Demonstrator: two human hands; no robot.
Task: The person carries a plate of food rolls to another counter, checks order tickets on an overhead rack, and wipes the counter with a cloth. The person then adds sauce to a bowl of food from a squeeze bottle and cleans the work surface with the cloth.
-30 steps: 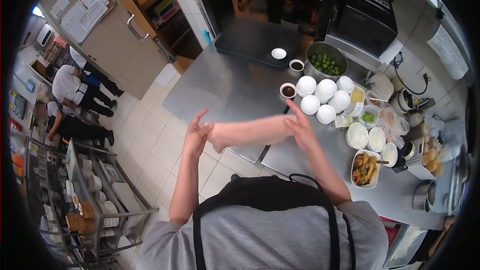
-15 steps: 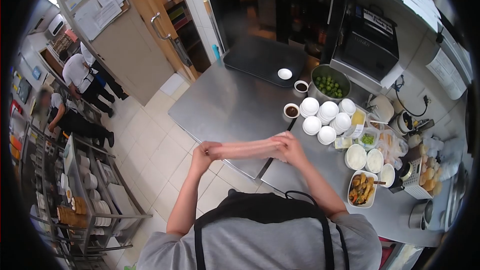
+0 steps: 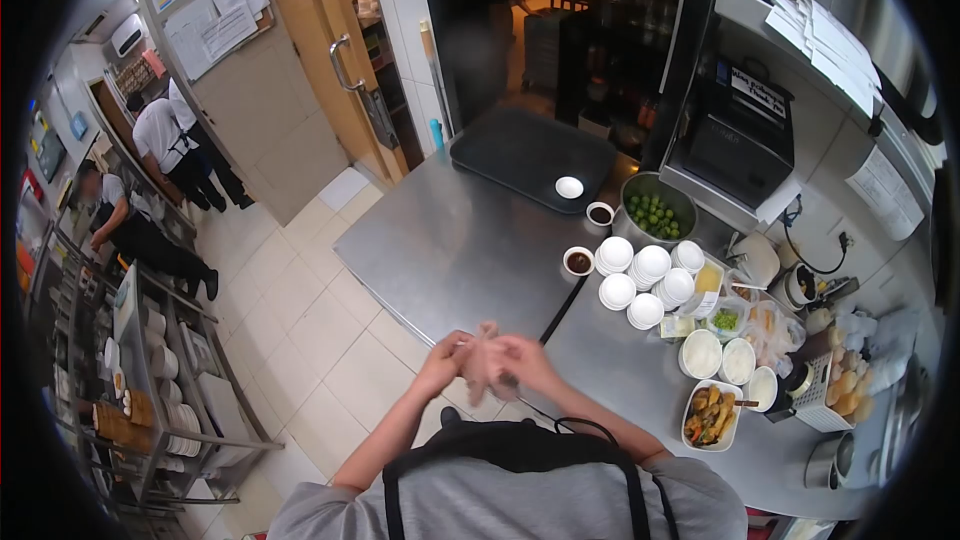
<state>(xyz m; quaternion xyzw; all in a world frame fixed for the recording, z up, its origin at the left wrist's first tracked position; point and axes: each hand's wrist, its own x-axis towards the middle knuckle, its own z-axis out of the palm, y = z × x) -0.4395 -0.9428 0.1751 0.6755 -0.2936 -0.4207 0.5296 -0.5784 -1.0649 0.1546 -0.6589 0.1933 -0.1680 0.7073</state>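
Observation:
Close together in front of the apron, my left hand [image 3: 445, 360] and my right hand [image 3: 524, 364] pinch a thin, see-through plastic glove [image 3: 487, 365]. The glove hangs crumpled between them, with finger-like parts pointing up and down; motion blurs some of it. My left fingers are closed at its left edge, my right fingers at its upper right. Both hands are off the steel table [image 3: 420, 230], just before its near edge.
To the right stand stacked white cups [image 3: 648, 265], rice bowls [image 3: 700, 353], a dish of cooked food [image 3: 712, 414] and a pot of green limes [image 3: 657, 210]. A black tray [image 3: 510, 155] lies at the back. A dish rack [image 3: 180, 370] and several people are at left.
The glove was stretched wide between my hands; now it hangs bunched. My hands have come together and moved lower, nearer my body.

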